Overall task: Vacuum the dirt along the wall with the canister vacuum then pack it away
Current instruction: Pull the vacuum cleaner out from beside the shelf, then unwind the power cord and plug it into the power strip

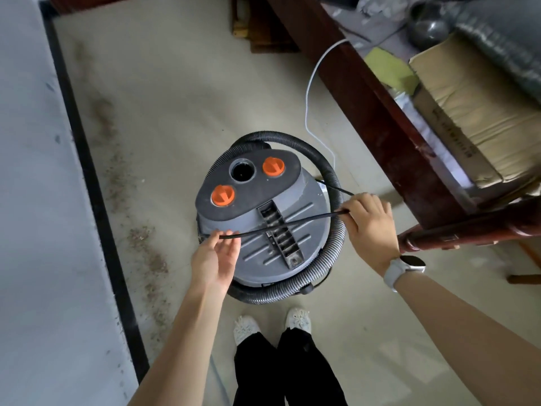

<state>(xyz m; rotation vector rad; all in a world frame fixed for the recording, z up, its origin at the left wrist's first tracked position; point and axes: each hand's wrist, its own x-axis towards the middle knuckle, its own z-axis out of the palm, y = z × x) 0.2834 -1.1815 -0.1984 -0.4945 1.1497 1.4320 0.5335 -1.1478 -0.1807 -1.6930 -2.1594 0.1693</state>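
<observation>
Vacuum canister (263, 230) base under lid

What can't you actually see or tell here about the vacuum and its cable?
- Plug end of the black cord: hidden inside the right hand, head view.
- Vacuum wheels: hidden beneath its own lid.
- Hose nozzle: not visible; the coil runs behind the canister.
- White cable: both ends hidden, by the furniture and the hose.
</observation>
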